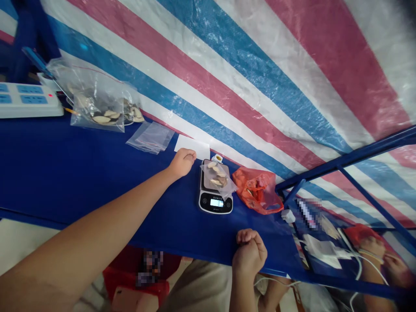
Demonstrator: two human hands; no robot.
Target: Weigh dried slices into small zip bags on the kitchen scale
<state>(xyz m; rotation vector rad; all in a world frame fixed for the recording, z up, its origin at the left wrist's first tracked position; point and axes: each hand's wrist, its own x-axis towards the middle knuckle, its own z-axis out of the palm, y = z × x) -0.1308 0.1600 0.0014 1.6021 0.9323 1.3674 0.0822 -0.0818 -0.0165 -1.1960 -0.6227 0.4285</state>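
Note:
My left hand (pixel 184 162) is closed in a loose fist over the blue table, beside a white sheet of paper (pixel 197 148). Right of it stands a small digital scale (pixel 216 209) with a lit display. On the scale's pan lies a clear plastic bag (pixel 228 189) with several pale, dark-edged slices (pixel 218 178) in or on it. My right hand (pixel 250 253) is also curled into a fist, near the table's front edge and below the scale. Nothing shows in either hand, and neither touches the scale.
A red plastic bag (pixel 260 190) sits right of the scale. Flat clear bags (pixel 151 136), a larger bag of slices (pixel 104 108) and a power strip (pixel 29 100) are at left. Another person's hands (pixel 373 251) are at right, beyond a blue metal frame (pixel 354 151).

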